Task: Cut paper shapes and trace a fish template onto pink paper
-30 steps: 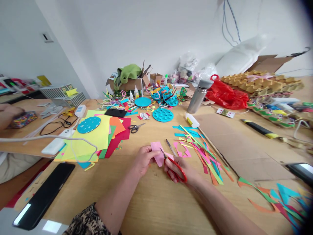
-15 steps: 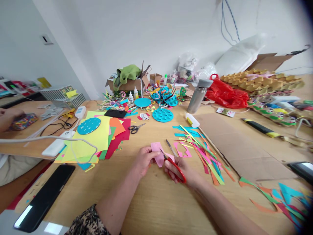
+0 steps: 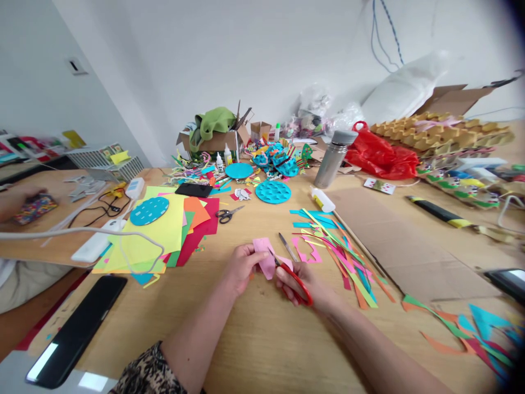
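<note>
My left hand (image 3: 241,268) pinches a small piece of pink paper (image 3: 264,253) between thumb and fingers, above the table's middle. My right hand (image 3: 301,282) is wrapped round the red handles of a pair of scissors (image 3: 303,290). The blades meet the pink paper's right side, and part of the paper sticks out to the right behind them. Just beyond the hands lies a pen (image 3: 288,247), with a cut pink paper scrap (image 3: 307,250) beside it.
Paper strips (image 3: 348,257) and a large cardboard sheet (image 3: 402,241) lie on the right. A glue bottle (image 3: 322,200) and a steel flask (image 3: 333,161) stand beyond. Coloured sheets (image 3: 168,241) and a phone (image 3: 77,328) lie left. A co-worker's hand (image 3: 16,205) is at far left.
My hands, the pink paper and the scissors stay nearly in place. The view shifts very slightly. At far left, the co-worker's hand and the patterned item there have moved a little.
</note>
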The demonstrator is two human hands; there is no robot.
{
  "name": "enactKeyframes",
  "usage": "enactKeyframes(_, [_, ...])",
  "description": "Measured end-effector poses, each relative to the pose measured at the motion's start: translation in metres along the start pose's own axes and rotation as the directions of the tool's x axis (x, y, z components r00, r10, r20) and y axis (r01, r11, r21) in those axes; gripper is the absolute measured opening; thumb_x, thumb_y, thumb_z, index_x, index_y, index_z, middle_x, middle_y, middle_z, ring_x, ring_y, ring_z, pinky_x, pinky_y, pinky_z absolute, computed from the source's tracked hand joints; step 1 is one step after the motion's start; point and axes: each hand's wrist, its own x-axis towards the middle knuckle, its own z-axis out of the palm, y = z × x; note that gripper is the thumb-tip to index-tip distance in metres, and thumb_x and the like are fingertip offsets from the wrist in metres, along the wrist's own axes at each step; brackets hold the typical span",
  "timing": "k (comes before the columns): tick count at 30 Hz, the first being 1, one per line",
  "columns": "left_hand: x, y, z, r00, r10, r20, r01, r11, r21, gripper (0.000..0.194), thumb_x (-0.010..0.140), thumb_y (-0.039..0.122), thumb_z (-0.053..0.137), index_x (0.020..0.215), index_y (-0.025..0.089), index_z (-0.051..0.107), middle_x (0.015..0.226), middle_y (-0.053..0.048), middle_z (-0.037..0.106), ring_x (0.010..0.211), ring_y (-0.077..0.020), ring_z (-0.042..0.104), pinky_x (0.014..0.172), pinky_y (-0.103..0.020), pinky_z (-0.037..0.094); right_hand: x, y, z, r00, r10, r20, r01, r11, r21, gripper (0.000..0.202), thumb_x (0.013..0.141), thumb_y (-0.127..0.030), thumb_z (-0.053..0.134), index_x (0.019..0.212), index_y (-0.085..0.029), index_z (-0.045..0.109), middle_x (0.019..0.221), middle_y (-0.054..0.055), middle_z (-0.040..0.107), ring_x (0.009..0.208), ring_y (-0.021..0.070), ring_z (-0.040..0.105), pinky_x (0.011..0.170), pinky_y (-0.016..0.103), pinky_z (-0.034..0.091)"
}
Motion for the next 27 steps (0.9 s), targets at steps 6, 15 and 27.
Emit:
enactKeyframes(6, [-0.0028, 0.0021, 0.0006, 1.000, -0.003, 0.021, 0.003, 1.000, 0.026, 0.024, 0.057, 0.033, 0.076, 0.063, 0.012, 0.066, 0.054, -0.001, 0.061, 0.048, -0.0097, 0.049, 0.048, -0.022, 0.034, -0.0007, -0.0016, -0.0005, 0.999, 0.023, 0.024, -0.023, 1.000, 0.002, 0.051, 0.077, -0.070, 0.058, 0.069, -0.020, 0.056, 0.040, -0.005, 0.049, 0.033, 0.0070, 0.039, 0.036, 0.020, 0.025])
enactKeyframes(15, [-0.0029, 0.0021, 0.0012, 1.000, -0.006, 0.026, 0.006, 1.000, 0.013, 0.026, 0.055, 0.033, 0.076, 0.066, 0.012, 0.068, 0.059, -0.003, 0.063, 0.053, -0.0118, 0.053, 0.053, -0.024, 0.038, -0.0014, -0.0012, -0.0023, 0.999, 0.024, 0.024, -0.024, 1.000, -0.010, 0.047, 0.077, -0.066, 0.061, 0.069, -0.019, 0.055, 0.040, -0.005, 0.048, 0.033, 0.0068, 0.039, 0.035, 0.020, 0.026])
enactKeyframes(27, [-0.0039, 0.0033, 0.0020, 1.000, -0.001, 0.025, 0.000, 0.999, 0.041, 0.022, 0.057, 0.032, 0.074, 0.064, 0.012, 0.067, 0.056, -0.002, 0.061, 0.050, -0.0106, 0.049, 0.052, -0.024, 0.034, -0.0006, -0.0003, -0.0022, 1.000, 0.018, 0.024, -0.018, 1.000, -0.017, 0.050, 0.079, -0.067, 0.058, 0.070, -0.019, 0.056, 0.043, -0.004, 0.050, 0.035, 0.0073, 0.043, 0.036, 0.020, 0.029])
